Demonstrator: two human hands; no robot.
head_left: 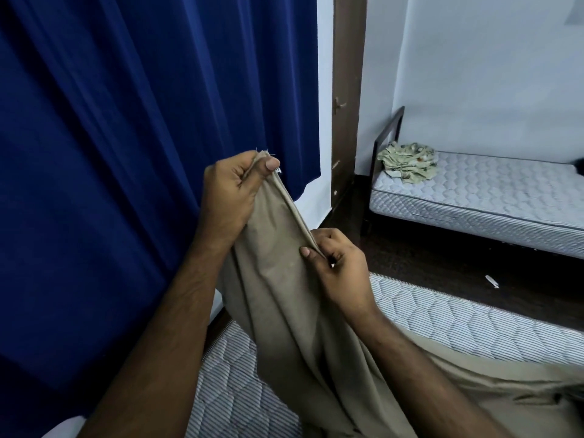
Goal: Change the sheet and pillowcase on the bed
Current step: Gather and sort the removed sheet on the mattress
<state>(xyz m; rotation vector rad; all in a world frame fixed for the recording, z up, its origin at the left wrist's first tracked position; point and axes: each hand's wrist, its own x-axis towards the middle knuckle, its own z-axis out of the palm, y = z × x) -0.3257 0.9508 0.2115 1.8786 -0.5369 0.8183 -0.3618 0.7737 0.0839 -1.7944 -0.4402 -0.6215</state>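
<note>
Head view, both hands, left hand (229,194), right hand (339,267), pinching beige sheet (284,311) edge

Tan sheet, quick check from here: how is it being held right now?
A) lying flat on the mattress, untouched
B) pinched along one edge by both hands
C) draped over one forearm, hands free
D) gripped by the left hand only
B: the left hand pinches the top corner of the tan sheet, and the right hand pinches the same edge lower down, above the mattress.

Dim, cool, even light with soft shadows; the wide lens bends the edges, and the lower corners darken.
</note>
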